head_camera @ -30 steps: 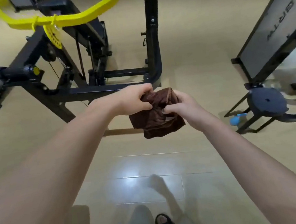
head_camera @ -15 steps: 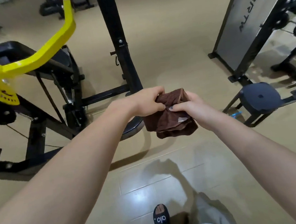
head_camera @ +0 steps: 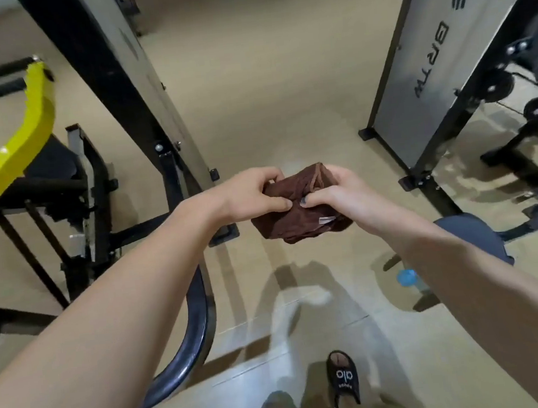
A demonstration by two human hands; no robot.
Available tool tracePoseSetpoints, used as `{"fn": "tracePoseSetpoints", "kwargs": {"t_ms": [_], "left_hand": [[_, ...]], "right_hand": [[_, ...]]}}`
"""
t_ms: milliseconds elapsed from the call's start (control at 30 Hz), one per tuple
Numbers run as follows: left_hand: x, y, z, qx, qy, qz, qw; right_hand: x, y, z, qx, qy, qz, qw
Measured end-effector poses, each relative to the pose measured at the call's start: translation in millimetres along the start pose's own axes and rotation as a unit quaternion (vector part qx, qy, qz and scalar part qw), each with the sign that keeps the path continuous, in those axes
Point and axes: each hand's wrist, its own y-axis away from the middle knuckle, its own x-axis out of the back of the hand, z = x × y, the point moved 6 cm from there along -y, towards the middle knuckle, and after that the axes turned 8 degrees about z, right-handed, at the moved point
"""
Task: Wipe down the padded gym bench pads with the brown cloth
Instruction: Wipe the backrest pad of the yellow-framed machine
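Note:
The brown cloth (head_camera: 298,214) is bunched up in front of me, held in the air above the tiled floor. My left hand (head_camera: 253,193) pinches its left side and my right hand (head_camera: 335,192) grips its right side, thumbs nearly touching. A small white label shows on the cloth's lower fold. A round dark padded seat (head_camera: 474,233) sits low at the right, partly hidden by my right forearm. A black pad (head_camera: 50,162) lies at the left under the yellow bar.
A black machine upright (head_camera: 111,81) slants across the left centre, with a yellow curved bar (head_camera: 15,146) beside it. A grey weight-stack panel (head_camera: 445,65) stands at the right. A curved black base tube (head_camera: 191,336) lies by my left forearm. A blue bottle (head_camera: 408,277) lies on the floor. My sandalled foot (head_camera: 342,377) is below.
The view has swung right and forward: the yellow-barred machine slid to the left and the grey panel came closer. Both hands keep their hold on the cloth.

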Motion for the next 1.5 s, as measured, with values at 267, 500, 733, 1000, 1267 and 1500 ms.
{"fn": "tracePoseSetpoints", "kwargs": {"t_ms": [267, 500, 733, 1000, 1267, 1500], "left_hand": [[81, -151, -33, 0.078, 0.148, 0.058, 0.984], [173, -311, -96, 0.078, 0.217, 0.141, 0.963], [277, -448, -130, 0.092, 0.179, 0.177, 0.964], [374, -600, -233, 0.235, 0.147, 0.211, 0.937], [478, -710, -318, 0.337, 0.053, 0.267, 0.901], [592, -779, -401, 0.372, -0.137, 0.332, 0.856]], "right_hand": [[31, -191, -57, -0.009, -0.002, -0.015, 1.000], [28, -380, -107, 0.022, 0.072, -0.023, 0.997], [6, -545, -167, 0.015, 0.079, -0.032, 0.996], [-20, -759, -208, -0.004, 0.124, -0.020, 0.992], [-101, -966, -255, 0.010, 0.176, -0.091, 0.980], [-236, -1108, -318, 0.049, 0.189, -0.169, 0.966]]}}
